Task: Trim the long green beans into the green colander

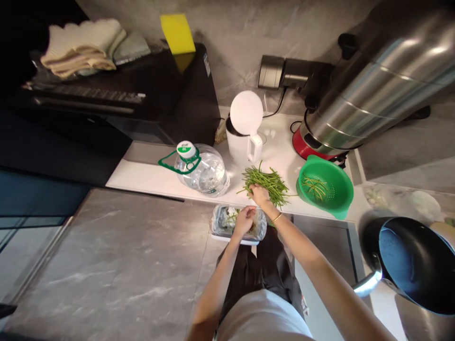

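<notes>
A loose pile of long, thin green stems (272, 183) lies on the white counter near its front edge. My right hand (259, 195) reaches into the left side of this pile, its fingers bent and closed on some stems. Just below the counter edge is a trash bin (217, 230) lined with clear plastic, with white scraps and green bits inside. My left hand (245, 219) is over this bin with its fingers curled together; whatever they hold is hidden. To the right of the pile, a green colander (340, 189) contains several stem pieces.
A large water bottle (209, 170) and a white kettle (239, 144) with its lid raised stand left of the pile. Behind the colander rises a steel appliance with a red base (302, 144). At far right is a black pan (423, 265), its handle pointing toward me.
</notes>
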Available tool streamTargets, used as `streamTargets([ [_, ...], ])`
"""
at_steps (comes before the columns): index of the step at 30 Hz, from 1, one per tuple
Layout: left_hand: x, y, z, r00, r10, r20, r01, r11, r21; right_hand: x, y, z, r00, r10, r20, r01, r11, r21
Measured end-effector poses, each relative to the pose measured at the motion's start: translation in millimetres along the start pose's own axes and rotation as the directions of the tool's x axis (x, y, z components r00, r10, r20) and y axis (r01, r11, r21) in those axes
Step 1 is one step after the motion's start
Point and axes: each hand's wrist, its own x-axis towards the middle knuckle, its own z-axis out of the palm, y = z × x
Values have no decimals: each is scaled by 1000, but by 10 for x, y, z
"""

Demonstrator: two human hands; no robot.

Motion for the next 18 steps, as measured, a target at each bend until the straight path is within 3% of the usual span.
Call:
streamTargets([
  [5, 86, -66, 137, 999, 29, -46, -30, 999, -18, 50, -70, -4, 996, 79, -50, -76, 996, 49],
  [11, 157, 14, 52, 992, 32, -126, -50, 988, -143, -265, 135, -206, 973, 47, -228, -2, 982, 191],
  [13, 202, 89, -1, 990, 46, -134, -76, 972, -223, -391, 207, -282, 927, 56, -370, 81, 935, 345],
  [15, 247, 159, -27, 993, 44, -108, -72, 959, -275, -476, 265, -355, 842, 140, -521, 187, 829, 526],
  [18, 272, 242, -2, 999, 4, -41, -14, 964, -267, -542, 339, -470, 726, 354, -589, 263, 649, 714],
])
